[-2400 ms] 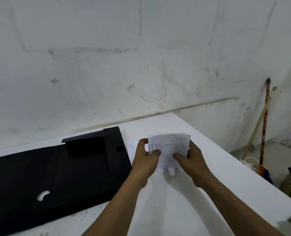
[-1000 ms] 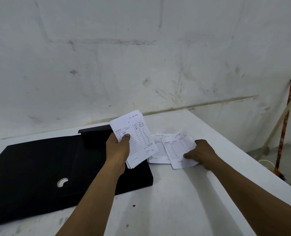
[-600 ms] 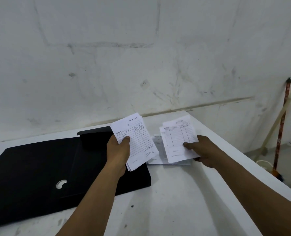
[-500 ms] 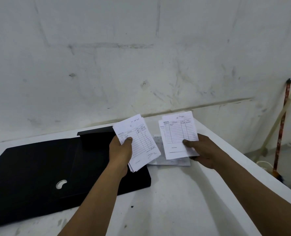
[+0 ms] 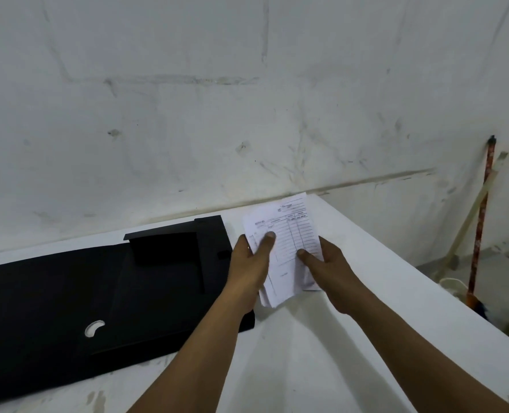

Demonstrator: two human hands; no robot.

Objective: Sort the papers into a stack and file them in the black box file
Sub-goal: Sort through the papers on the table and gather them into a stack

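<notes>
We hold the papers (image 5: 286,251) pinched between our left hand (image 5: 248,272) and right hand (image 5: 329,271), long axis pointing away, the open black box file (image 5: 104,290) lying flat beyond our nearer left fingers (image 5: 266,238), with any sheets beneath the stack hidden.

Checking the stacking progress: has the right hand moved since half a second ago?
Yes. The right hand brought its papers left, toward the black box file, joining the left hand's stack.

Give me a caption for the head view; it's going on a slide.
Both hands, left hand and right hand, hold a stack of papers beside the open black box file.
</notes>
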